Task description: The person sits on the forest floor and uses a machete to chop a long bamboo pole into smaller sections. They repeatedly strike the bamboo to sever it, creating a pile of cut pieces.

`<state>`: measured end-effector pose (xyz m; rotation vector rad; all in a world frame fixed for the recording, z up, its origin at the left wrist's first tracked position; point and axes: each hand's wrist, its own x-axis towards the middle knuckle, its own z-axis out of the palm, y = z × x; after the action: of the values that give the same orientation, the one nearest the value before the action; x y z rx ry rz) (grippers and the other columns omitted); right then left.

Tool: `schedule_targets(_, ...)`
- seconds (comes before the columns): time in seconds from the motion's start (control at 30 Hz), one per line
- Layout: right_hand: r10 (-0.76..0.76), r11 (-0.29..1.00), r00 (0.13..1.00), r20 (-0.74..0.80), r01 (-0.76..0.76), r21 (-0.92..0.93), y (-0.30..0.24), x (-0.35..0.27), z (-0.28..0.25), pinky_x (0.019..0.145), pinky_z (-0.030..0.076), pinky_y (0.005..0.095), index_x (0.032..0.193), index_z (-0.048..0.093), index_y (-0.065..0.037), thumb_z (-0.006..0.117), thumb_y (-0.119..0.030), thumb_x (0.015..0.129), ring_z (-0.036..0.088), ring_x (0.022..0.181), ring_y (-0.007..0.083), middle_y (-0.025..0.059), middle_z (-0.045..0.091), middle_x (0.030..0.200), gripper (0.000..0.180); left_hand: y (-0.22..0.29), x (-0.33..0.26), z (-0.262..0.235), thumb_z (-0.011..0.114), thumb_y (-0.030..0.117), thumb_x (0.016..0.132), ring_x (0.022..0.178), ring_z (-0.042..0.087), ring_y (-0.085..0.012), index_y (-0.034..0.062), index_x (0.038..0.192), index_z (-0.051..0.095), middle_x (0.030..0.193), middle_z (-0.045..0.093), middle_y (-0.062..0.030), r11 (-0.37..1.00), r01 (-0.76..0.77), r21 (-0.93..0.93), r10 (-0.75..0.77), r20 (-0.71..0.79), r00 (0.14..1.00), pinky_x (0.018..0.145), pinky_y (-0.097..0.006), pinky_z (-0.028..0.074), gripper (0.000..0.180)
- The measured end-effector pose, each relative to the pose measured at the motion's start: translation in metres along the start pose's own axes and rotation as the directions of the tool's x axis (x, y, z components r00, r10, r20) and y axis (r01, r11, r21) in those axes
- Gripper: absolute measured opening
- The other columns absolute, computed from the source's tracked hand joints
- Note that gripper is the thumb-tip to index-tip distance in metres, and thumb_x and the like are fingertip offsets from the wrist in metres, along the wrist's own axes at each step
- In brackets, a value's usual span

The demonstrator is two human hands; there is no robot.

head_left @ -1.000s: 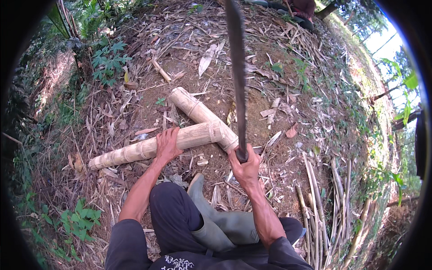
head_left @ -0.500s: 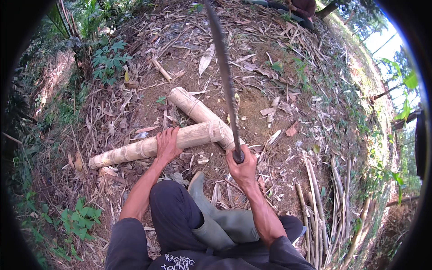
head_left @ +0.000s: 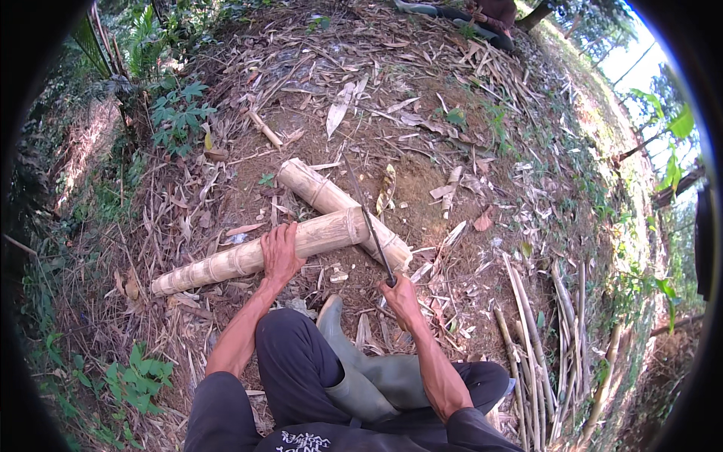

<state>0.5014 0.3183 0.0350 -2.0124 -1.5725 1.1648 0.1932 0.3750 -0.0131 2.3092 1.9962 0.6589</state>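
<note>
My left hand [head_left: 282, 252] is closed over the top of a pale, ringed bamboo pole [head_left: 325, 232], its fingers curled on the far side. This pole slants up to the right, its right end resting across a second, thicker bamboo piece [head_left: 310, 182] that lies on the ground. In my right hand [head_left: 403, 303] is the dark handle of a machete [head_left: 375, 239]. Its long, narrow blade points away from me and lies right at the cut right end of the upper pole. Whether the edge touches the bamboo I cannot tell.
Thin sticks [head_left: 525, 350] lie in a bundle at the right. Dry leaves and chips cover the soil around a short stick [head_left: 265, 129]. My rubber boots [head_left: 369, 377] are close below the bamboo. Another person [head_left: 489, 19] sits at the far edge. Green plants [head_left: 137, 377] grow at left.
The machete has swung down from a raised position to the right end of the upper bamboo pole. My right hand has dropped slightly toward me; my left hand keeps its hold.
</note>
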Motion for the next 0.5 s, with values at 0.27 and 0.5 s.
schedule_targets(0.27,-0.121,0.991,0.985,-0.125,0.126,0.033,-0.029,0.024,0.014,0.058,0.05,0.0471,0.095,0.061,0.006,0.067,-0.023,0.088,0.067,0.061,0.0364,0.0258,0.065,0.069,0.03,-0.023,0.0,0.048,0.091,0.019,0.05,0.124,0.044,-0.0329,0.0079,0.14,0.04,0.129,0.046,-0.0132,0.991,0.011,0.131,-0.004,-0.06,0.998,0.106,-0.055,0.03,0.104)
schedule_targets(0.5,-0.427,0.797,0.752,-0.502,0.575,0.183,-0.077,0.017,0.021,0.046,0.042,0.027,0.085,0.057,-0.001,0.071,-0.009,0.088,0.056,0.052,0.009,0.0044,0.057,0.057,0.017,-0.037,-0.004,0.049,0.092,0.022,0.051,0.126,0.043,-0.0327,0.0084,0.142,0.038,0.13,0.044,-0.0126,0.989,0.012,0.147,-0.003,-0.058,0.998,0.107,-0.057,0.029,0.106)
